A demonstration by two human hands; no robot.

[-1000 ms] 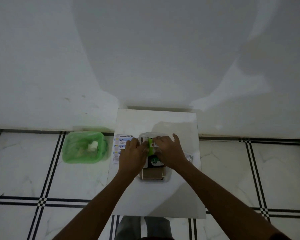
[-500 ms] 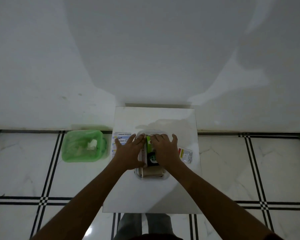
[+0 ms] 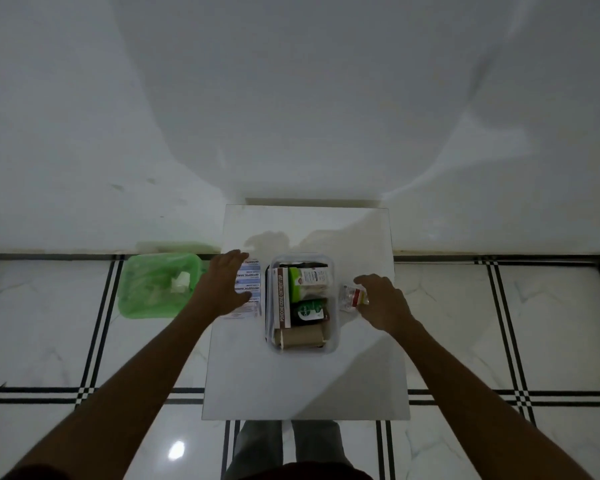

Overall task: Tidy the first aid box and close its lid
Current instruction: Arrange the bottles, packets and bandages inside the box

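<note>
A clear plastic first aid box [image 3: 332, 332] stands open in the middle of a white table [image 3: 305, 379]. Inside it lie an ointment carton [image 3: 280, 296], a green-capped white bottle [image 3: 309, 278], a dark green bottle [image 3: 309, 311] and a tan bandage roll [image 3: 302, 338]. My left hand [image 3: 222, 289] is spread flat over a strip of antiseptic bandages [image 3: 252, 276] left of the box. Right of the box, my right hand [image 3: 383, 304] pinches a small clear packet [image 3: 353, 296] with red and yellow print, resting on the table.
A green plastic lid or container [image 3: 158, 285] with a white piece in it lies on the tiled floor left of the table. A white wall rises behind the table. My legs show below the table's near edge.
Both hands left the box contents and moved apart: the left out to the bandage strip, the right out to the small packet. The box contents are now uncovered.
</note>
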